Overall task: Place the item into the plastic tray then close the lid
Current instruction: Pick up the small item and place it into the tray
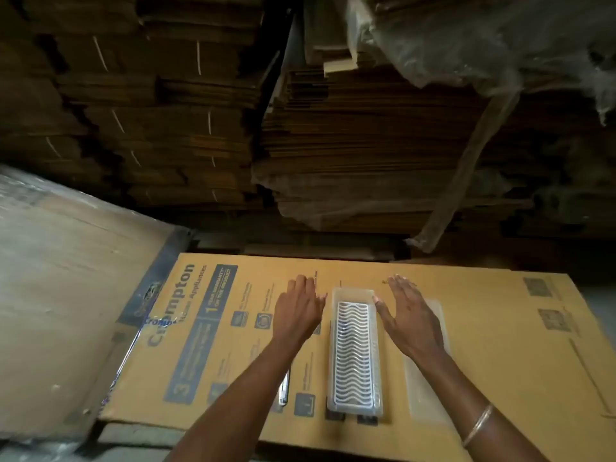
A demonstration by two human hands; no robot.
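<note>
Head view: plastic tray point(355, 351) sits on the printed cardboard sheet point(500, 345), white wavy item point(353, 353) inside. Left hand point(298, 310) and right hand point(408, 315) flank the tray, flat, fingers extended, gripping nothing. Clear lid point(430, 388) lies right of the tray, partly hidden under the right forearm, edges faint. Shiny object point(284, 390) mostly hidden by the left forearm.

printed carton point(483, 345), cardboard stacks point(166, 111), plastic wrap point(483, 38)

Single head view only, nothing shared with second camera. You're looking forward and steeply down onto printed cardboard sheet point(466, 345), sitting close. Beyond sheet's far edge, wide lens is taking in stacked cartons point(166, 111). Your forearms are entering from sheet's near edge.
</note>
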